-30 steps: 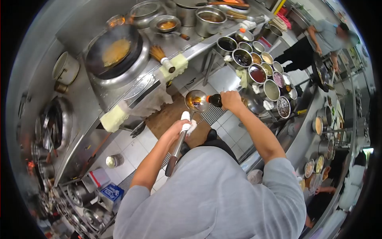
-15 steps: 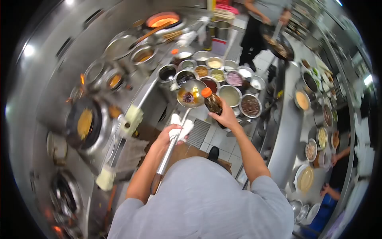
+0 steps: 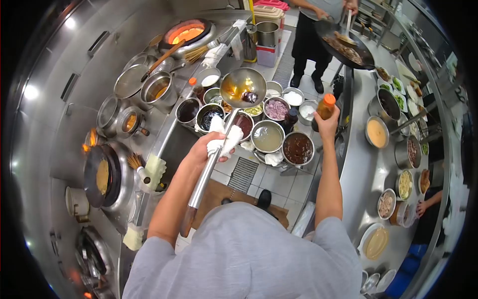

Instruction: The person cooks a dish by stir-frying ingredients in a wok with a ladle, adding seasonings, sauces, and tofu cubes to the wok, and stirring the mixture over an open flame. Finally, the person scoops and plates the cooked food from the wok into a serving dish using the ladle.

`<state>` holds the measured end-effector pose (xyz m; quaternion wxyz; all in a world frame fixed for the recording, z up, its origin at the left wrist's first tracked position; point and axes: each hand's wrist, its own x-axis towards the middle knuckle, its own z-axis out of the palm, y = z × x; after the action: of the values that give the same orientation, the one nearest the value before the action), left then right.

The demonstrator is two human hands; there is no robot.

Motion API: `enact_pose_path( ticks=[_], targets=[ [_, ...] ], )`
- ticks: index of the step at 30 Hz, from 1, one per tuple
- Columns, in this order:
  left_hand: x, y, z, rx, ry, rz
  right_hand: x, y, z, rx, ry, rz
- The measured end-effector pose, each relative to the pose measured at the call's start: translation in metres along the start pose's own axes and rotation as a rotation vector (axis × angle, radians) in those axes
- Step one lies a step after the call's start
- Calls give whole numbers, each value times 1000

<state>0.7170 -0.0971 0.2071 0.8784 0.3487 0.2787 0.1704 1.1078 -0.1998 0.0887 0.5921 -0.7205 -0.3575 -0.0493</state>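
The right hand is wrapped round an orange-capped bottle, which has swung from beside the ladle to well right of it, so no pouring shows now. The left hand clasps the ladle through a white cloth; its bowl carries amber liquid and something dark, perhaps sauce. Seasoning pots crowd beneath and right of the ladle; a dark bottle stands among them.

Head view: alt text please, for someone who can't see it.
A person's left hand holds a ladle with a white cloth, and the right hand holds an orange-capped bottle. Beyond are filled pots and a co-worker holding a wok.
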Motion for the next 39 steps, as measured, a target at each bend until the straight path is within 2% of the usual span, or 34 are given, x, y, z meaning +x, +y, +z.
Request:
enact_pose_path(
  ticks=[3,7,8,9,12,13,16,22,24,25,26,27,28,29,30,32,33,34,35,36,37,38,39],
  targets=[
    [6,-5,-24,5,97,-35,4,106,29,171,-21,159],
    [-1,-19,-71,-68,213,-37,-7,218,65,168,-63,253],
    [-9,-20,-84,-85,278,-18,-12,222,71,245,-128,260],
    [-15,-26,-107,-72,298,7,-22,192,74,361,-138,386],
    [-51,-18,-137,-125,343,125,-37,163,83,254,-265,474],
    [-61,-17,-152,-136,365,149,-37,181,88,287,-279,400],
    [-100,-13,-212,-125,600,169,-36,160,89,283,-401,396],
    [-173,10,-301,-177,839,313,-41,171,93,278,-388,366],
    [-194,13,-326,-124,1086,345,-31,165,106,447,-622,157],
    [-216,12,-336,23,1190,321,-25,226,105,667,-414,465],
    [-226,-19,-379,270,1250,587,-14,306,106,572,-246,748],
    [-225,13,-345,70,1077,526,-30,162,98,-220,-411,425],
    [-227,23,-365,-135,972,387,-45,134,96,91,-168,407],
    [-237,16,-416,-184,1073,325,-42,122,100,203,-184,392],
    [-241,13,-441,-79,1120,330,-42,116,103,81,-169,402],
    [-241,13,-442,-218,916,338,-48,121,100,134,-208,433],
    [-235,8,-443,-208,991,334,-45,144,92,37,-254,342],
    [-239,4,-444,-203,1102,345,-42,190,88,-15,-253,392],
    [-239,7,-423,-61,1113,372,-37,162,85,-65,-284,219],
    [-242,-4,-440,-112,1323,406,-35,193,85,-236,-329,227],
    [-244,1,-429,-218,1227,430,-38,190,88,114,-409,320],
    [-239,6,-408,-190,1222,469,-44,188,87,196,-447,229],
    [-229,3,-398,159,1305,575,-43,203,79,140,-501,327]
  ],
)
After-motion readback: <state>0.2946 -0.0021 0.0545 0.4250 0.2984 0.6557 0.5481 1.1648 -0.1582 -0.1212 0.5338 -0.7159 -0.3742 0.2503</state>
